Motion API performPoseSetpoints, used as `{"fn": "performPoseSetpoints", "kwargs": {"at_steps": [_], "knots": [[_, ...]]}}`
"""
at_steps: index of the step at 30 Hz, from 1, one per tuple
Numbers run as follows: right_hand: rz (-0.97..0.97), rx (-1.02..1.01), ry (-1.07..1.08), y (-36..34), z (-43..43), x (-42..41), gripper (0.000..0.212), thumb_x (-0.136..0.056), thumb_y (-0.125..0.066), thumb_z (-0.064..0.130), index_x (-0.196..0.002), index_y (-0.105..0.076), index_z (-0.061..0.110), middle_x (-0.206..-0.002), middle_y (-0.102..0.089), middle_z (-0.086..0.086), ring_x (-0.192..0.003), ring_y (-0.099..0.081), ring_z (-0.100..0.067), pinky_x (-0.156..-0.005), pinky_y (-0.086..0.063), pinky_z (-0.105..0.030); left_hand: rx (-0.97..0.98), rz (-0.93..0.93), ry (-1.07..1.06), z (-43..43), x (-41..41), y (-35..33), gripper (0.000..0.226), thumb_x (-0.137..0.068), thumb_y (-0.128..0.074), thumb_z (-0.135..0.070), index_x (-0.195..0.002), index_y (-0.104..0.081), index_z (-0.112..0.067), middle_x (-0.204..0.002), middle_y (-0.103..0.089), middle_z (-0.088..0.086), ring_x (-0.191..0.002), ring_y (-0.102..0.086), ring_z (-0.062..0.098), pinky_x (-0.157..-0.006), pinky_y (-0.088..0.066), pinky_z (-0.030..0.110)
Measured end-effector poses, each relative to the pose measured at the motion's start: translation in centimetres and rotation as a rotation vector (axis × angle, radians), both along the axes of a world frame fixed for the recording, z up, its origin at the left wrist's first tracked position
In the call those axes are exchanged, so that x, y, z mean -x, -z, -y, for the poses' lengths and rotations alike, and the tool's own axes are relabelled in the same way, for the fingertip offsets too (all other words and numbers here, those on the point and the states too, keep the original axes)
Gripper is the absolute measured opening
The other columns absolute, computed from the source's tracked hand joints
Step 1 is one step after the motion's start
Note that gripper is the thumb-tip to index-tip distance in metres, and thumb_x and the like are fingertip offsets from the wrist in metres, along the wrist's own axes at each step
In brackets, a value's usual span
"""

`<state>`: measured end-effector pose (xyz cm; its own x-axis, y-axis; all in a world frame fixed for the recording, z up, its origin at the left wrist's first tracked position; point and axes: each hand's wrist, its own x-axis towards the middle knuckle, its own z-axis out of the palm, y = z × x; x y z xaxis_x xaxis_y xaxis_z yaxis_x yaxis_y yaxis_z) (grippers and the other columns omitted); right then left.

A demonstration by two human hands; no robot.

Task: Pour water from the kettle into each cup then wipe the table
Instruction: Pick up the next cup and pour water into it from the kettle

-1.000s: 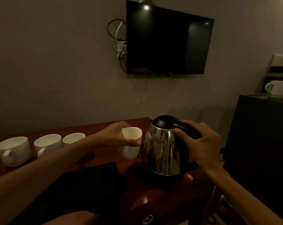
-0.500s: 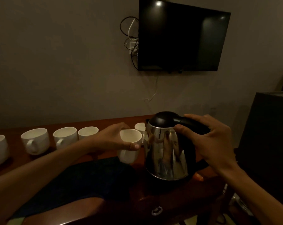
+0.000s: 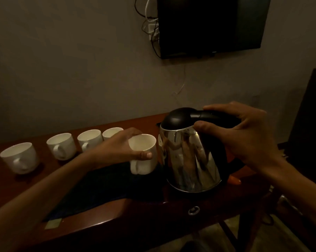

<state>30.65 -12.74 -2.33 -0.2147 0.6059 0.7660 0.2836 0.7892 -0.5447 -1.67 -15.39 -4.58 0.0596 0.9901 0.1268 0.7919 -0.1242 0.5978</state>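
- left hand (image 3: 124,146) has its thumb and fingers wrapped round the rim end of a white cup (image 3: 143,155), handle facing the camera
- that cup is just left of the kettle (image 3: 190,160), above the far end of a dark cloth (image 3: 102,186) (can't tell if it's lifted or sitting on the cloth)
- right hand (image 3: 244,139) is curled over the kettle's black handle, thumb on the near side, fingers over the top
- the kettle is upright, shiny steel with a black lid, near the right end of the desk (image 3: 226,197)
- four more white cups run in a row along the desk's back-left part: (image 3: 20,158), (image 3: 62,145), (image 3: 90,139), (image 3: 111,132), the last one partly behind the left hand
- the cloth lies flat near the front edge
- wall-mounted TV (image 3: 208,28) above, with tangled cables (image 3: 150,28) beside it
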Motion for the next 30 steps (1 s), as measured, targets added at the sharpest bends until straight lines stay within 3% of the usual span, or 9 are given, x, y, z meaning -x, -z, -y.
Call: {"fn": "performPoseSetpoints", "kwargs": {"at_steps": [3,9,17,26,30], "knots": [[-0.022,0.009,-0.041,0.0,0.4,0.7,0.040,-0.073,-0.081,0.044,-0.110,-0.073,0.029,-0.096,-0.071,0.012,-0.086,-0.070,-0.005,-0.071,-0.059,-0.027,-0.008,-0.019,-0.010,0.6,0.5,0.0,0.083,-0.065,-0.079,-0.067,-0.133,-0.052,-0.028,-0.121,-0.055,-0.019,-0.110,-0.057,0.004,-0.085,-0.050,0.023],[0.019,0.015,-0.079,0.1,0.7,1.6,0.044,-0.072,-0.080,0.047,-0.112,-0.075,0.028,-0.099,-0.071,0.011,-0.089,-0.070,-0.007,-0.073,-0.061,-0.036,-0.012,-0.018,-0.004,2.1,1.2,0.0,0.093,-0.054,-0.072,-0.078,-0.129,-0.054,-0.027,-0.121,-0.060,-0.014,-0.110,-0.059,0.004,-0.092,-0.053,0.031],[0.017,0.029,-0.140,0.1,1.0,2.9,0.044,-0.071,-0.081,0.045,-0.111,-0.075,0.029,-0.097,-0.071,0.011,-0.090,-0.070,-0.006,-0.074,-0.060,-0.031,0.015,0.013,-0.021,3.1,2.3,0.5,0.085,-0.053,-0.071,-0.078,-0.124,-0.049,-0.038,-0.119,-0.057,-0.022,-0.110,-0.058,0.001,-0.090,-0.052,0.024],[0.049,-0.004,-0.173,-0.1,1.2,4.5,0.043,-0.071,-0.083,0.043,-0.110,-0.076,0.027,-0.095,-0.071,0.012,-0.088,-0.069,-0.005,-0.073,-0.059,-0.029,0.034,0.045,-0.041,3.7,4.7,1.5,0.106,-0.050,-0.074,-0.084,-0.137,-0.048,-0.029,-0.134,-0.055,-0.012,-0.119,-0.055,0.006,-0.099,-0.052,0.033],[0.074,-0.017,-0.202,-0.4,0.9,5.2,0.043,-0.070,-0.084,0.043,-0.109,-0.076,0.026,-0.093,-0.071,0.013,-0.086,-0.070,-0.007,-0.071,-0.059,-0.029,0.050,0.059,-0.040,4.2,5.1,1.7,0.103,-0.050,-0.074,-0.083,-0.136,-0.046,-0.031,-0.134,-0.052,-0.014,-0.119,-0.054,0.004,-0.095,-0.050,0.025]]}}
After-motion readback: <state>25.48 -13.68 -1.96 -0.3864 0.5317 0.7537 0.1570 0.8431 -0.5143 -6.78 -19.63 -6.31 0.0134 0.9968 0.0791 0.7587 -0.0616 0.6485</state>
